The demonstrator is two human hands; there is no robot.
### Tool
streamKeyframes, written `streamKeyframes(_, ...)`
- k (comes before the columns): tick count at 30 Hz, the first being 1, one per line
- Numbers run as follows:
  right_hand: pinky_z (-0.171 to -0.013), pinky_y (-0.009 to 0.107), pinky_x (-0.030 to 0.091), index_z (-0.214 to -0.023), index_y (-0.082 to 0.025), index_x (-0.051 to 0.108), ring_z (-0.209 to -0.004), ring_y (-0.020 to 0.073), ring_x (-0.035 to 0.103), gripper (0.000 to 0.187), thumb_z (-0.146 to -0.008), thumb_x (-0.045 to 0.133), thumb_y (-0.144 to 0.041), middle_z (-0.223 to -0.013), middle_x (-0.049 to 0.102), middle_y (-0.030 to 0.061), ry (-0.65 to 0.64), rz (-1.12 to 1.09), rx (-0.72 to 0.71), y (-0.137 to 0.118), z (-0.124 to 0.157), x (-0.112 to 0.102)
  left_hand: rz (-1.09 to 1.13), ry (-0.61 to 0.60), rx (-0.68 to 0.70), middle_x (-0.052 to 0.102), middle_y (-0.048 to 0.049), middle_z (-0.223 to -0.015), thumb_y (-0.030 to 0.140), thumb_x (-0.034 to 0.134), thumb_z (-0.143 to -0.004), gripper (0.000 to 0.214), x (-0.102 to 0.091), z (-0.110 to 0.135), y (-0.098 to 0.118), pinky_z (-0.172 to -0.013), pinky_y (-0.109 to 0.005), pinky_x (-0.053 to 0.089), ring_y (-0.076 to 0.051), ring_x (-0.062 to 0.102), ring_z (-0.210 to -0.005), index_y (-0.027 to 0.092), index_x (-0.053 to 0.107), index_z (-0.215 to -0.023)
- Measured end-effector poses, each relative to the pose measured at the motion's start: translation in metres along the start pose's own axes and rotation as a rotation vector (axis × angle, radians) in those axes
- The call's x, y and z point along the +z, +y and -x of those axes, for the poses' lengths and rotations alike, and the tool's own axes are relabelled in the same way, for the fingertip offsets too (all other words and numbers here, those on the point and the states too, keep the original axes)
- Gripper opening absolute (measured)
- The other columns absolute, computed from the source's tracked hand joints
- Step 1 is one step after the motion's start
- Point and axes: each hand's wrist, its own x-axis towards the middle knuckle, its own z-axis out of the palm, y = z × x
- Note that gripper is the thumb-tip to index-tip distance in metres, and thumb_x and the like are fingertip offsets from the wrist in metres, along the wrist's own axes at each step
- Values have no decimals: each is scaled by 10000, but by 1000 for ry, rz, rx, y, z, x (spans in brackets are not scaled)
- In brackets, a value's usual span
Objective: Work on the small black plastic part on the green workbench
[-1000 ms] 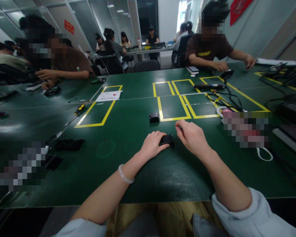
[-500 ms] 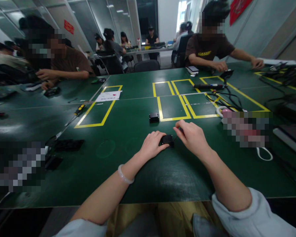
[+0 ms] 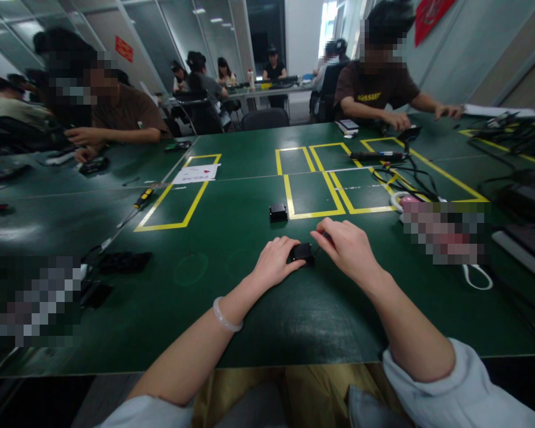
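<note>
On the green table (image 3: 249,309), a small black box-shaped part (image 3: 302,252) lies in front of me. My left hand (image 3: 275,260) is closed around its left side, thumb along the near edge and fingers over the far one. Just right of the part, my right hand (image 3: 345,241) is closed in a pinch, thumb against curled fingers. Something thin and dark runs from those fingers towards the part's right end; its kind is too small to make out. A second black box-shaped part (image 3: 278,212) of similar look rests a little farther off, touched by neither hand.
Yellow tape outlines (image 3: 316,215) mark the table beyond my hands. A black cylindrical device (image 3: 378,156) with cables lies at the right, near a pink strapped object (image 3: 410,203). Left are a yellow-black screwdriver (image 3: 143,198) and a paper sheet (image 3: 198,173). Co-workers sit across the table.
My right hand's fingertips have shifted very slightly left, towards the part. My left hand keeps its hold. Across the table, a co-worker's hand at the right has moved a little left.
</note>
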Motion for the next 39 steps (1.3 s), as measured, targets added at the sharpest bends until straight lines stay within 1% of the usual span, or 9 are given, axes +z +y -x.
streamKeyframes(11, -630, 256, 312, -897, -190, 532, -621, 134, 501, 227, -960, 356, -319, -691, 588, 3, 1, -2, 10, -1, 0, 0, 14, -9, -5, 583, -42, -1038, 461, 588, -857, 379, -1, 0, 1, -802, -340, 409, -224, 525, -953, 215, 533, -1139)
streamKeyframes(26, -629, 255, 313, -908, -194, 529, -625, 137, 509, 224, -956, 355, -326, -687, 579, 3, 1, -7, 20, 0, 0, 1, 9, -13, -8, 584, -47, -1044, 471, 582, -858, 382, -2, 0, 2, -804, -342, 411, -227, 525, -954, 216, 538, -1140)
streamKeyframes(39, -652, 262, 320, -919, -187, 538, -628, 138, 508, 212, -943, 344, -269, -709, 595, 6, 20, 2, 12, -1, 0, 1, 16, -12, -11, 582, -45, -1041, 466, 588, -855, 383, -2, 0, 2, -809, -346, 414, -225, 525, -959, 217, 536, -1140)
